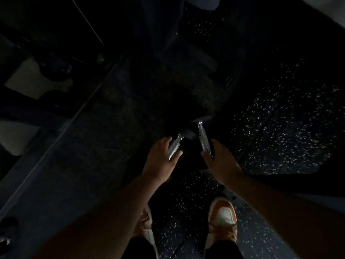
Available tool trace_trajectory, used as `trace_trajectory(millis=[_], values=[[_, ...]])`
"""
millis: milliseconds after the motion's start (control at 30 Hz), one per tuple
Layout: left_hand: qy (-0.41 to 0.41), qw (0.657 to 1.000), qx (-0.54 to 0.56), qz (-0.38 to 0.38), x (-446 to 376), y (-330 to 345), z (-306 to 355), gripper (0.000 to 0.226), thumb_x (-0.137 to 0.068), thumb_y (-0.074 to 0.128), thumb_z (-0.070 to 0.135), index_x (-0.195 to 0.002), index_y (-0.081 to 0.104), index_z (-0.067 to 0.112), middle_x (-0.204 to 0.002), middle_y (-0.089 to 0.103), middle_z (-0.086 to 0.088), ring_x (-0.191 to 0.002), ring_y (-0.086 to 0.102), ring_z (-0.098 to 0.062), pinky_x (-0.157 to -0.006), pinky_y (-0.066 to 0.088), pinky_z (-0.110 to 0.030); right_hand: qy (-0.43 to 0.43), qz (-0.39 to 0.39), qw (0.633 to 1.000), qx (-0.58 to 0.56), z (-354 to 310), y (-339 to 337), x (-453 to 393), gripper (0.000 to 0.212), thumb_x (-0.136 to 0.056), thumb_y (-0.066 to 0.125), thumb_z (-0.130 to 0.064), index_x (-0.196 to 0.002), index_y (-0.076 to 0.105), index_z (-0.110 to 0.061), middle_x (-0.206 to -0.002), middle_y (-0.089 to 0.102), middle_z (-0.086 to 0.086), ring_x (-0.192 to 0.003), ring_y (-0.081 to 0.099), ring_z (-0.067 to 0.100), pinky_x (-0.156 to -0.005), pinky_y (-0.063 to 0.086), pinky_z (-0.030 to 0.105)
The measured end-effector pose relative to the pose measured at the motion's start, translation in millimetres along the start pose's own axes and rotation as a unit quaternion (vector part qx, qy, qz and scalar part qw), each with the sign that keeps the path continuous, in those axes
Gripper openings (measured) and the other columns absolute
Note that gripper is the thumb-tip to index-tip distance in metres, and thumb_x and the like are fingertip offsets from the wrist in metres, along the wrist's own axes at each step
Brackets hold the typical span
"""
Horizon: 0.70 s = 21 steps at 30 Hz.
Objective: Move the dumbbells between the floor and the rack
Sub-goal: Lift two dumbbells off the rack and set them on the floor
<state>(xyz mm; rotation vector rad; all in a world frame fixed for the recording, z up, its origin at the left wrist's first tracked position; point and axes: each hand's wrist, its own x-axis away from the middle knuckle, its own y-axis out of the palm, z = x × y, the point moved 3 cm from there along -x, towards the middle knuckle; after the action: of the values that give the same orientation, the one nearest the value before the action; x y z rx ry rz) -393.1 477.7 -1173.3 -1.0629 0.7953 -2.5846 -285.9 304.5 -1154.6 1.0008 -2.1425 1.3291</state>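
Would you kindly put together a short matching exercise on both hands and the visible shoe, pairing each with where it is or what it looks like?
Things:
1. left hand
2. right hand
3. shoe

Descriptions:
A. orange and white, on the speckled floor
B. open, beside the right dumbbell handle
C. fingers curling round the left dumbbell handle

Pairs: 1-C, 2-B, 3-A

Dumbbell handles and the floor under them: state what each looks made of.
Left dumbbell handle and right dumbbell handle: apparently polished or chromed metal, given silvery glints and ringed grooves. Floor: probably rubber gym matting, dark and matte with pale flecks. The dumbbell heads are too dark to judge.
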Motion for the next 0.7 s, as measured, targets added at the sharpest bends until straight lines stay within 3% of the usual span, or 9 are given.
trace_trajectory(millis=[133, 233, 333, 467, 533, 700], values=[[-0.039, 0.996, 0.063, -0.051, -43.1, 41.3, -34.8, 0.074, -0.093, 0.060, 0.048, -0.152, 0.031, 0.015, -0.155, 0.036, -0.013, -0.139, 0.039, -0.025, -0.103, 0.027, -0.024, -0.018, 0.013, 1.000, 0.009, 14.1, 24.9, -50.5, 0.048, -0.097, 0.056, -0.032, -0.139, 0.045, -0.010, -0.124, 0.060, 0.020, -0.114, 0.057, 0.036, -0.093, 0.047, 0.041], [-0.059, 0.992, 0.082, -0.071, -66.1, 62.1, -48.8, 0.071, -0.093, 0.059, 0.048, -0.151, 0.032, 0.017, -0.152, 0.040, -0.015, -0.136, 0.044, -0.029, -0.100, 0.031, -0.026, 0.007, 0.017, 1.000, 0.019, 24.0, 36.0, -72.3, 0.053, -0.100, 0.049, -0.036, -0.144, 0.038, -0.008, -0.132, 0.055, 0.023, -0.118, 0.054, 0.038, -0.094, 0.044, 0.039], [-0.041, 0.994, 0.067, -0.082, -78.8, 74.9, -54.6, 0.053, -0.097, 0.054, 0.042, -0.140, 0.042, 0.013, -0.136, 0.055, -0.016, -0.121, 0.055, -0.034, -0.094, 0.043, -0.035, 0.006, 0.007, 0.999, 0.031, 29.1, 41.6, -82.2, 0.056, -0.101, 0.043, -0.037, -0.148, 0.033, -0.008, -0.142, 0.049, 0.021, -0.127, 0.048, 0.039, -0.103, 0.040, 0.046], [-0.050, 0.995, 0.046, -0.073, -88.8, 84.1, -61.5, 0.045, -0.101, 0.044, 0.044, -0.138, 0.042, 0.019, -0.110, 0.069, -0.019, -0.099, 0.065, -0.039, -0.081, 0.051, -0.044, -0.001, 0.004, 1.000, 0.031, 33.2, 42.0, -88.7, 0.048, -0.101, 0.044, -0.039, -0.140, 0.043, -0.010, -0.124, 0.060, 0.019, -0.110, 0.059, 0.035, -0.092, 0.050, 0.048], [-0.061, 0.994, 0.042, -0.076, -90.7, 87.5, -63.8, 0.046, -0.101, 0.042, 0.048, -0.141, 0.039, 0.026, -0.105, 0.071, -0.018, -0.094, 0.067, -0.039, -0.073, 0.048, -0.039, 0.006, 0.012, 0.999, 0.034, 36.0, 42.2, -90.8, 0.051, -0.101, 0.045, -0.040, -0.142, 0.041, -0.012, -0.123, 0.059, 0.020, -0.110, 0.058, 0.035, -0.091, 0.050, 0.047], [-0.045, 0.995, 0.060, -0.066, -89.3, 84.6, -63.5, 0.044, -0.102, 0.043, 0.045, -0.140, 0.041, 0.025, -0.107, 0.071, -0.013, -0.097, 0.068, -0.034, -0.072, 0.042, -0.030, 0.003, 0.016, 0.999, 0.032, 35.2, 42.6, -95.3, 0.049, -0.101, 0.045, -0.040, -0.139, 0.044, -0.009, -0.119, 0.060, 0.021, -0.107, 0.059, 0.035, -0.088, 0.050, 0.045]])
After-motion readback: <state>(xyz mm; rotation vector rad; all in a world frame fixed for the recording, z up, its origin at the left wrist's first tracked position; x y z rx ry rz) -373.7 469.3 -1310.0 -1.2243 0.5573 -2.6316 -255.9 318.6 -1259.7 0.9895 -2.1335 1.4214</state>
